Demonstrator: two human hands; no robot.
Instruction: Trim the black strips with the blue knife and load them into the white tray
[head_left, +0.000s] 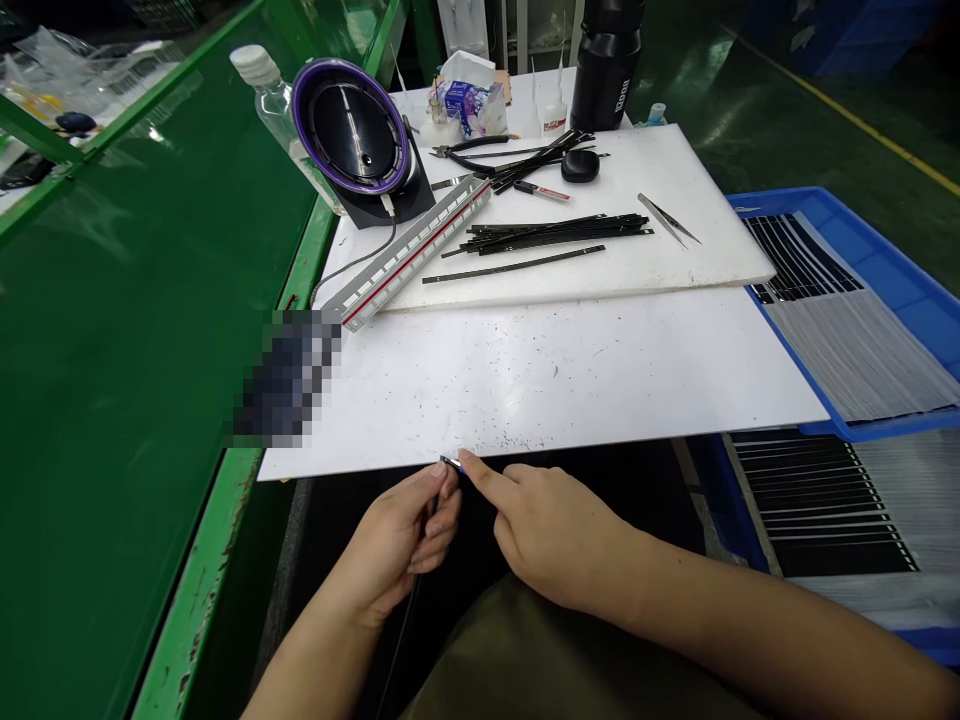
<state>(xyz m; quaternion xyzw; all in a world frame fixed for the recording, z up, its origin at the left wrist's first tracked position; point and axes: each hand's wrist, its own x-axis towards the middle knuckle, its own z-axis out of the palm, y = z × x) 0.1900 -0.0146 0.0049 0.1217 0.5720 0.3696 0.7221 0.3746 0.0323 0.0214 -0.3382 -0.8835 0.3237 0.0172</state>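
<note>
- Pinching the thin, flexible black strip between thumb and curled fingers, the left hand has its fingertips pressed together close to the upper end.
- That end sits at the fingertips, just off the near edge of the white table; the rest passes down through the curled fingers and hangs toward 7 o'clock, below the hand.
- The right hand, at 4 o'clock from the strip's end, reaches in with its index finger extended and the other fingers bent under. Its fingertip meets a small, slim blue-and-metal piece beside that end; the thumb is hidden, so I cannot tell whether it pinches the piece.
- Straight ahead at 12 o'clock, dark specks are scattered on the table; beyond them lies a thick white foam board.
- On the board toward 1 o'clock lie a single black strip and a bundle of similar black strips, with pointed metal tweezers between 1 and 2 o'clock.
- Near 12 o'clock, a long grey-and-white bar with a red stripe slants over the board's left edge; at 11 o'clock stands a round black fan with a purple rim.
- Between 2 and 3 o'clock, a blue plastic tray holds rows of black strips.
</note>
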